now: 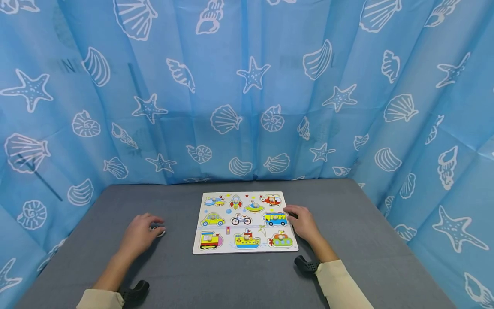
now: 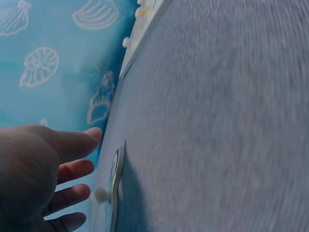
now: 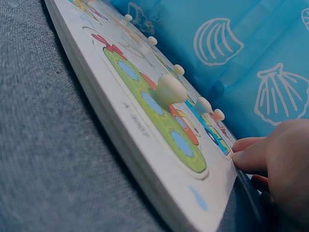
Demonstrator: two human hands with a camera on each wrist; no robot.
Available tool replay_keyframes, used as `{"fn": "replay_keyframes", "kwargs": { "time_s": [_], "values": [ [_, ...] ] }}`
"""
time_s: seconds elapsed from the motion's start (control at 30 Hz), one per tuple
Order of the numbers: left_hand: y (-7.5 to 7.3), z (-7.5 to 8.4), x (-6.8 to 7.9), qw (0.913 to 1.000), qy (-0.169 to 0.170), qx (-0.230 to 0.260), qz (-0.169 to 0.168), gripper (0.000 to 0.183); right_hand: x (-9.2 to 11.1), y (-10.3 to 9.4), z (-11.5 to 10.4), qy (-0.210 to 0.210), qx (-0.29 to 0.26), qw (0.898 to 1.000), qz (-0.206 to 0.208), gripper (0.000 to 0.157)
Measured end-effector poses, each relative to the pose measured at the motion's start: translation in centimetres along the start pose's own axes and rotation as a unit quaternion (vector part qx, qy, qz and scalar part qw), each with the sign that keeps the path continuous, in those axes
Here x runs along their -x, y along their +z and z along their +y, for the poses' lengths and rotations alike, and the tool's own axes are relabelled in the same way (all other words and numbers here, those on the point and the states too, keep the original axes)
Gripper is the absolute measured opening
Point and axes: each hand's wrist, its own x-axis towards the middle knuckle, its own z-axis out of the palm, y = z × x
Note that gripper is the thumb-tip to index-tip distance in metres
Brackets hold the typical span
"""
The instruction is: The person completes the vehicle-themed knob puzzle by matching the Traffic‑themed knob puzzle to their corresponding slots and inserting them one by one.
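Note:
A wooden peg puzzle board [image 1: 230, 216] lies flat on the grey table, with vehicle pictures in three rows. Knobs stand up from several pieces, including a green submarine [image 3: 153, 106] near one corner. My right hand [image 1: 302, 223] is at the board's right edge beside the blue bus [image 1: 275, 219], its thumb and fingertips touching that edge. To the left of the board, my left hand [image 1: 140, 234] hovers with loosely bent fingers over a loose puzzle piece [image 2: 116, 186] with a knob. A gap shows between thumb and fingers; the piece's picture is mostly hidden.
Grey cloth [image 1: 231, 279] covers the table. A blue curtain [image 1: 252, 128] with white shells and starfish hangs behind it and along both sides. A black strap mount is on each wrist, at the left [image 1: 135, 292] and right [image 1: 306, 264] sleeve cuffs.

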Motion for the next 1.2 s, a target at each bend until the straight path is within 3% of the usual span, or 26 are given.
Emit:
{"fn": "replay_keyframes", "kwargs": {
  "time_s": [0.23, 0.63, 0.9, 1.2],
  "values": [
    [-0.7, -1.2, 0.3, 0.9993, -0.008, 0.005, -0.037, 0.021, -0.1, 0.0, 0.0, 0.001, 0.002, 1.0, 0.002, 0.03],
    [-1.0, -2.8, 1.1, 0.9986, -0.042, 0.007, -0.03, 0.018, 0.0, 0.1, -0.1, 0.006, -0.001, 1.0, 0.002, 0.03],
    [-1.1, -2.7, 0.9, 0.9976, -0.061, 0.007, -0.032, 0.016, 0.0, 0.1, 0.0, 0.009, -0.001, 1.0, -0.001, 0.03],
    [-0.9, -2.2, 0.7, 0.9979, -0.058, -0.003, -0.029, 0.012, 0.0, 0.1, 0.0, -0.003, 0.005, 1.0, 0.003, 0.03]
  ]
}}
